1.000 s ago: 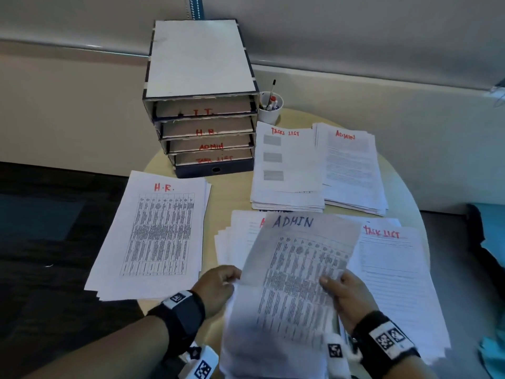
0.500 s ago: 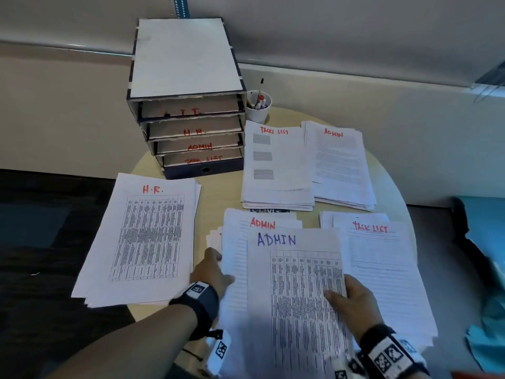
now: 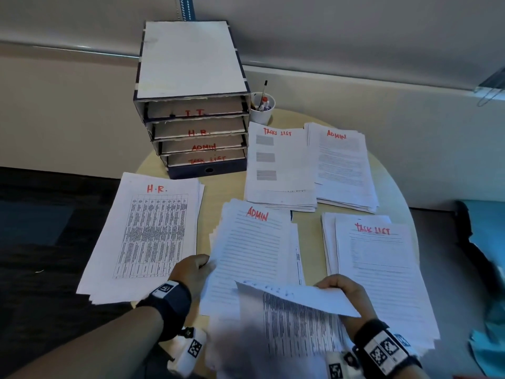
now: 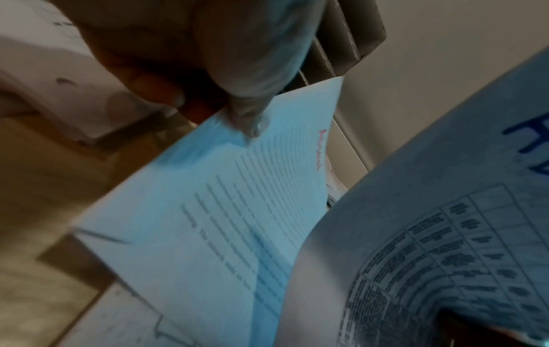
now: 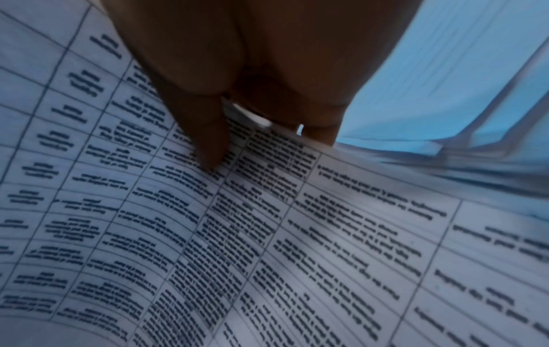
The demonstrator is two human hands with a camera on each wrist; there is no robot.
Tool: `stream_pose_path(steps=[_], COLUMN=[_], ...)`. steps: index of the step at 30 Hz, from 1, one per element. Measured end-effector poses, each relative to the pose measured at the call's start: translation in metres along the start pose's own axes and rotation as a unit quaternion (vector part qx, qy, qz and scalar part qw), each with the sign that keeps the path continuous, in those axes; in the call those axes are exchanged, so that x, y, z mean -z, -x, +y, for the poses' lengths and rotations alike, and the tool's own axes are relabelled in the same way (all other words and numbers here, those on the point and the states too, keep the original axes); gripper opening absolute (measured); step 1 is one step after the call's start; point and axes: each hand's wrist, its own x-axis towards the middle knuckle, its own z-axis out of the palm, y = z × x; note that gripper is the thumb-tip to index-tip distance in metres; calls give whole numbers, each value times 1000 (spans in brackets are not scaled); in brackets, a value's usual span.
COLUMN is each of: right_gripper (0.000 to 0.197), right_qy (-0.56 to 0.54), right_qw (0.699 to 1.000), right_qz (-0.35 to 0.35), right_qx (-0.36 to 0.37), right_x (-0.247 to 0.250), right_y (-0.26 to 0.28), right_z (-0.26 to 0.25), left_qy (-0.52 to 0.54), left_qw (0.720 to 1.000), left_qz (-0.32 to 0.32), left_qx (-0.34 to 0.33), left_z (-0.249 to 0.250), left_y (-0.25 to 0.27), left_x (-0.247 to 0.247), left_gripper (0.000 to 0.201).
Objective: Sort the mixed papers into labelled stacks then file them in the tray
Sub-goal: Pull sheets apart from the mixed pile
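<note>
Your right hand [image 3: 345,289] grips the table sheet [image 3: 297,321], curled over the near Admin stack [image 3: 254,250]; your left hand [image 3: 191,269] pinches that stack's edge; flatten the sheet and square its corners

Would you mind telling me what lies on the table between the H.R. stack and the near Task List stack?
In the head view, the near Admin pile lies between the H.R. stack and near Task List stack.

Table sheet [image 3: 300,324] lower edge, blurred
</note>
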Motion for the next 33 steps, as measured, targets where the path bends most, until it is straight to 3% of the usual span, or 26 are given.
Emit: stream_pose_path(steps=[6,9,13,15,17,19,20,22,25,27,31,33], right_gripper=[32,23,19,9,9,16,25,33,19,18,24,29], right_qy=[52,113,182,207,225,272,308,319,246,225,213,220], right_qw=[995,987,976,970,964,949,938,935,960,968,971,969], right_qz=[-23,-29,-31,17,77,123,135,140,115,92,60,56], right_qx=[78,107,113,130,120,97,87,67,59,64,95,102], right_x=[6,4,-7,-10,-9,-6,-4,-2,-3,0,9,13], right_y=[-6,-9,-2,0,-3,-10,-13,-15,-11,-9,-5,-2], right_z=[13,18,4,0,3,9,12,15,12,10,7,4], left_qy=[160,247,103,57,-3,-72,-92,-120,-117,-81,-74,-56], left_qw=[987,967,982,986,994,997,995,988,984,985,990,994], left_qz=[-1,-68,-149,-139,-104,-10,10,-4,-10,-15,2,14], left_qx=[16,18,-59,-65,-42,-7,30,101,136,148,121,97], left_z=[-1,14,28,27,28,32,34,39,43,41,33,26], left_y=[13,31,44,32,16,8,4,1,-5,-9,-8,-7], left_x=[1,1,-2,-7,-13,-16,-20,-26,-32,-34,-29,-27], left_gripper=[3,17,6,21,31,17,26,58,75,69,31,33])
